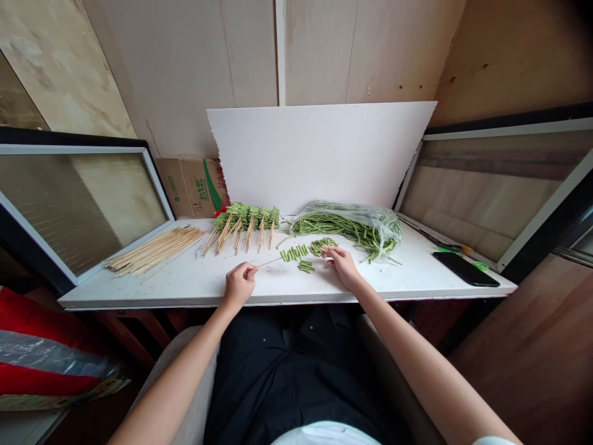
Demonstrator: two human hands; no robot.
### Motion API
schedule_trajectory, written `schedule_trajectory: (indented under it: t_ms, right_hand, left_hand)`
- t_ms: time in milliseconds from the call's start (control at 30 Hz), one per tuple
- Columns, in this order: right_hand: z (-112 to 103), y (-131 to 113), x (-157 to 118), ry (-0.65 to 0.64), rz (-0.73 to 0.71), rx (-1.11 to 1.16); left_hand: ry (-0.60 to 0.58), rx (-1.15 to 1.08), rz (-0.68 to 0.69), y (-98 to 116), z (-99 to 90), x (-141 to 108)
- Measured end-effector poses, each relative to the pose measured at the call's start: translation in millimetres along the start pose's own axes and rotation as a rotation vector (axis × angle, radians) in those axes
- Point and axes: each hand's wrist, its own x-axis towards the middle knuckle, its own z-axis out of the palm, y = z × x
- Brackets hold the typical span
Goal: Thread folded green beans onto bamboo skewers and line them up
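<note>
While the L hand pinches the blunt end of a thin, pale bamboo skewer, thumb and forefinger closed on it, the R hand is at the near-right edge of a loose heap of short-cut green bean pcs. R fingers are bunched fairly narrow; can't tell if a pc is already btwn the tips.

The skewer points right and slightly away from the body, w/ a row of cut green bean sticks set crosswise along its far part, apparently threaded. Can't tell if that row touches the white tabletop or sits just above it. A second, smaller bunch of cut green pcs lies just nearer the body.

Step in hand, as I judge it: loading this skewer pc by pc, row part-built. Next move prob. calls for one pc gripped firmly in R fingertips, lined up crosswise w/ the tip & pushed on, L pinch kept steady so the stick doesn't roll.

Back left: loaded green bean skewers, stacked, handles toward the body. Far L: bare bamboo sticks. Behind the heap: uncut long green beans in a clear plastic bag.
</note>
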Motion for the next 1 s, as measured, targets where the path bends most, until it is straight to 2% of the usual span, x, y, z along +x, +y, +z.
schedule_trajectory:
  t_ms: [200,400,667,1000]
  right_hand:
    - [-0.9,-0.9,-2.3,-0.103,0.055,0.213]
    - [1.0,-8.3,-8.2,-0.223,0.080,0.177]
    - [3.6,-10.0,-10.6,-0.274,0.080,0.258]
    - [4.3,-9.5,-11.4,-0.236,0.081,0.228]
  left_hand:
    - [-0.028,0.013,0.035,-0.2,0.7,-1.1]
    - [-0.036,0.020,0.050,-3.3,2.7,-2.6]
    - [-0.042,0.022,0.062,-4.7,3.2,-3.2]
    - [-0.038,0.015,0.072,-4.5,3.0,-2.8]
